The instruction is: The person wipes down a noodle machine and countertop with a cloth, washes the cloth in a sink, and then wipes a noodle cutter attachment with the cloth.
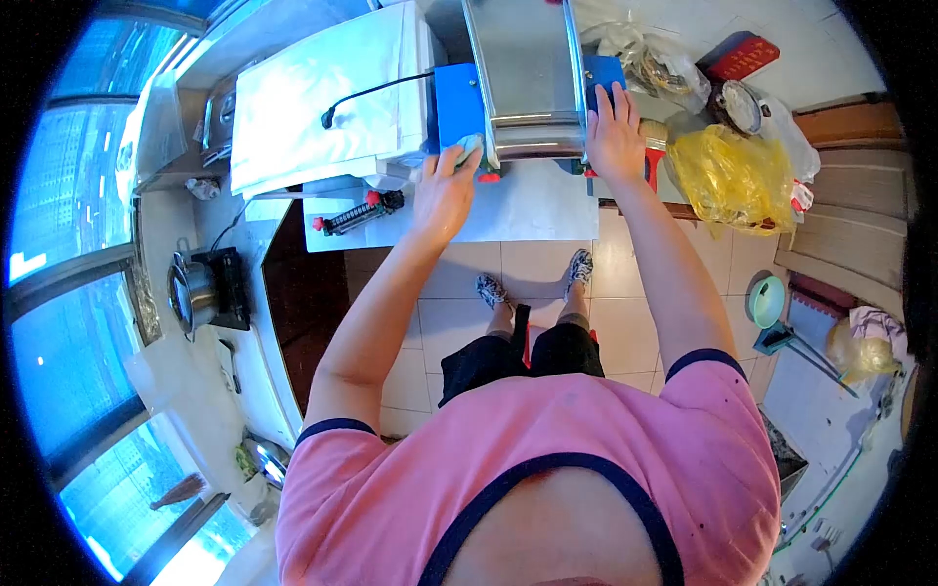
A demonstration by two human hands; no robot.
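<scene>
In front of me stands a machine with blue side panels, a steel tray and shiny steel rollers [535,135], like a dough roller. My left hand [445,200] is closed on a small pale cloth [470,148] at the lower edge of the left blue panel [455,98]. Flat on the right blue panel [605,74] rests my right hand [615,137], its fingers stretched out. A brush with a red handle [652,168] lies just right of that hand. Below the left panel, on the pale worktop [469,223], is a black slotted part with red knobs [360,213].
A white-covered box [322,103] with a black cable and plug [328,119] on top is at the left. Yellow plastic bags [728,176] sit at the right. A steel pot [193,290] stands on the left counter near the windows. A dustpan [777,337] is on the right.
</scene>
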